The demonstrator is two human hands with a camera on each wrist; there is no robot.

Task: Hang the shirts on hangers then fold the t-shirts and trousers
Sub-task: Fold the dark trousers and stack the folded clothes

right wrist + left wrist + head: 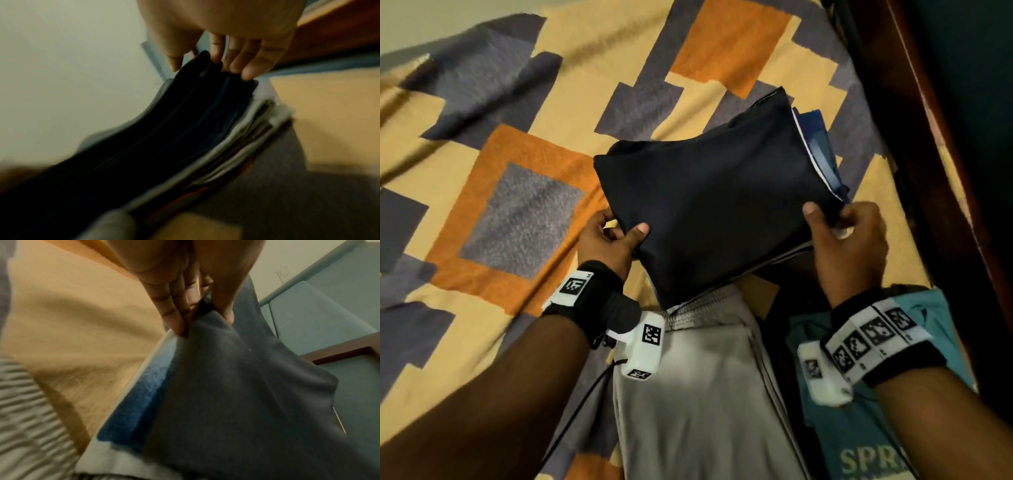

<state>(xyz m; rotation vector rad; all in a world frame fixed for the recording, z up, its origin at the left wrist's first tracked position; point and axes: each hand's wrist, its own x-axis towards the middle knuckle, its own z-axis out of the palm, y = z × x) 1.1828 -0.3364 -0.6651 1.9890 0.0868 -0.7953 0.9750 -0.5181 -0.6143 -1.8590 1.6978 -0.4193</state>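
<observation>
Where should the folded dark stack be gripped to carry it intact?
Judging by its pose, at both short ends of the dark stack, as the left hand and right hand do: thumbs on top, fingers beneath, clamping the loose layered edges.

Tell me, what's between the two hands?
The folded dark navy garment spans the gap: the left hand pinches one corner, the right hand grips the opposite edge. The head view shows it.

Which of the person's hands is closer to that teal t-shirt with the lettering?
Right. The right hand grips the dark folded bundle just above the teal t-shirt, with its wrist over it. The left hand holds the bundle's other end, beyond the grey trousers.
</observation>
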